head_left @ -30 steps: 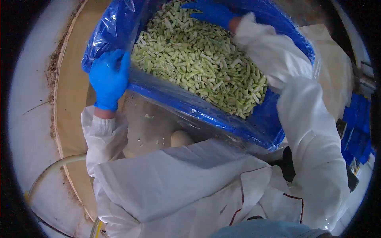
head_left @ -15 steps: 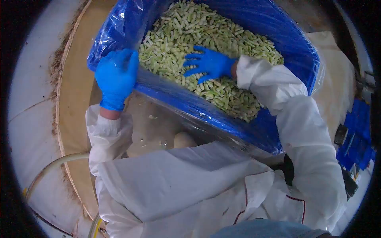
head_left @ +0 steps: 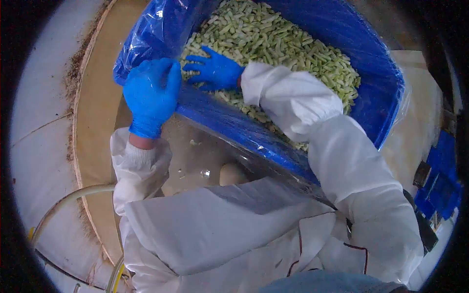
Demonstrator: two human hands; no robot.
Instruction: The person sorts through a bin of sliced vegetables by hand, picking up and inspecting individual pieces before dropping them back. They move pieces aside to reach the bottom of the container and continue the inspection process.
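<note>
Pale green chopped vegetable pieces (head_left: pixel 303 53), cut into short sticks, fill much of a blue crate (head_left: pixel 386 93). Shiny clear plastic liner (head_left: pixel 157 30) covers the crate's walls and hangs over its rim. My right hand (head_left: pixel 215 71), in a blue glove, lies palm down on the pieces near the left end, fingers spread and holding nothing. At the crate's near left corner, my left hand (head_left: pixel 152 95), also gloved in blue, is closed with its fingers curled on the liner at the rim; the fingertips are partly hidden.
A tan board with a curved edge (head_left: pixel 97 97) runs along the left. A pale hose (head_left: pixel 73 198) bends across the lower left. Below the crate is a wet grey surface (head_left: pixel 188 156) with small scraps. Blue items (head_left: pixel 439 176) lie at the far right.
My right hand has swept left across the vegetable pieces, towards my left hand. The left hand keeps its place at the rim. The whole view has shifted slightly.
</note>
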